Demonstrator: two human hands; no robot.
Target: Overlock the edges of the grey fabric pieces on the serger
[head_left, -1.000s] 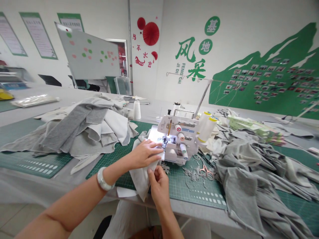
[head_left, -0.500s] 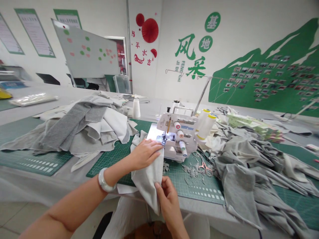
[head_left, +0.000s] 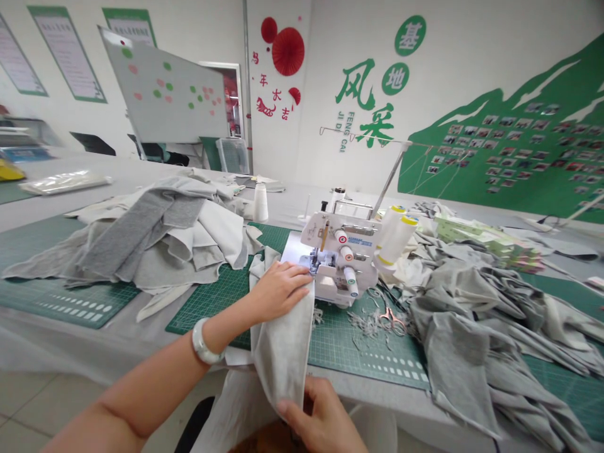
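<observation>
A light grey piece of fabric (head_left: 284,349) hangs from the overlock sewing machine (head_left: 359,248) down over the table's front edge. My left hand (head_left: 279,292), with a pale bangle (head_left: 204,341) on its wrist, lies flat on the cloth, its fingers stretched out close to the presser foot (head_left: 315,261). Lower down, beyond the table edge, my right hand (head_left: 317,412) pinches the fabric's right edge between thumb and fingers. The cloth runs fairly straight along that edge between both hands.
Piled grey and white fabric (head_left: 174,220) lies to the left, with another grey heap (head_left: 476,340) at the right. Scissors (head_left: 392,321) and thread scraps (head_left: 365,324) rest on the green cutting mat (head_left: 344,349). Thread cones (head_left: 399,242) stand behind the machine.
My right hand has moved down along the fabric edge, and the cloth is drawn straighter. My left hand stays by the presser foot. The view has shifted slightly.
</observation>
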